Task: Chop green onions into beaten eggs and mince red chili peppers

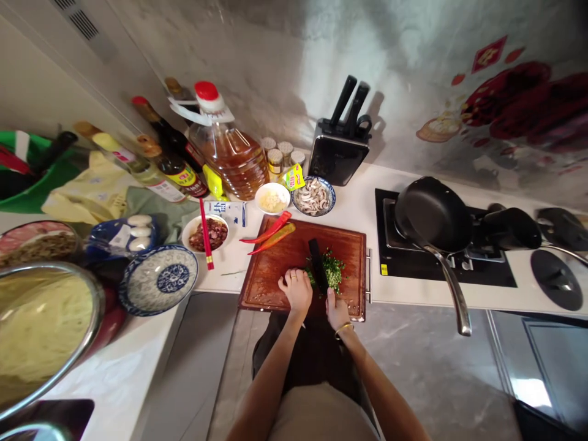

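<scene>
**Chopping station, counter by the hob**

Left hand (296, 291): lies on the wooden cutting board (275, 269), fingers curled together and pressed against the near end of the greens beside the blade.

Right hand (337, 309): at the board's near edge, fingers wrapped around the handle of the knife (316, 264); a gold bangle (343, 329) on the wrist.

Knife: dark broad blade, edge down, standing across the chopped greens (333, 269), which lie in a loose heap right of the board's centre.

Also on the board: two long chillies, one red (271, 229), one orange (275, 239), along the far left corner.

Beyond the board: small dish of minced garlic (272, 199), bowl of sliced mushrooms (313, 196), knife block (340, 153), large oil jug (229, 153), sauce bottles.

Left of it: bowl of meat with red chopsticks (206, 236) laid across, an overturned blue patterned plate (158, 278), steel bowl of noodles (41, 331).

Right: black frying pan (432, 214) on the hob.
</scene>
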Available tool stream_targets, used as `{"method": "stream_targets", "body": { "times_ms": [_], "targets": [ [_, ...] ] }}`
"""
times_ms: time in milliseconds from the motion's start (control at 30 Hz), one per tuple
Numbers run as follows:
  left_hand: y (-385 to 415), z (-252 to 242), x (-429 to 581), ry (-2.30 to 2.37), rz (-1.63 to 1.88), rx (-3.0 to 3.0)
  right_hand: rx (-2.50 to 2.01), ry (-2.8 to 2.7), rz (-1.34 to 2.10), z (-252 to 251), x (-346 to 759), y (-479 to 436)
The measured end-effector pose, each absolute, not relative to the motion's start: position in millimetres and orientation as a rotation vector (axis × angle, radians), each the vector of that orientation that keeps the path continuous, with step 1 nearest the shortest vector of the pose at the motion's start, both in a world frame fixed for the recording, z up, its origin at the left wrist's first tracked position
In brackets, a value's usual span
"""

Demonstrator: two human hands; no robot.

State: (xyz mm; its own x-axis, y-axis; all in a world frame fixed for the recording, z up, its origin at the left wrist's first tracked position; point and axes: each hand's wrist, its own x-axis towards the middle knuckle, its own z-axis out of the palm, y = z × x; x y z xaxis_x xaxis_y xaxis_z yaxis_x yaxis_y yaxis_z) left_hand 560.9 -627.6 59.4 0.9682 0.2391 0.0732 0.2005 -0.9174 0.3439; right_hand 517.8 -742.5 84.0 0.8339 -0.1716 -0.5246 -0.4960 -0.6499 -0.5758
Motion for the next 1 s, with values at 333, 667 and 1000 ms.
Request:
{"method": "stream_targets", "body": {
  "times_ms": [333, 667, 1000],
  "targets": [
    [-616.6, 59.3, 558.6, 0.303, 0.254, 2.708, -2.36, 0.367, 0.625, 110.8, 505.6, -746.5],
    [-621.7, 46.8, 559.3, 0.253, 0.061, 2.89, -2.446, 0.43, 0.809, 97.1, 511.8, -733.2],
    [-616.9, 58.8, 560.3, 0.353, 0.103, 2.841, -2.329, 0.44, 0.624, 96.6, 521.2, -751.1]
  ]
}}
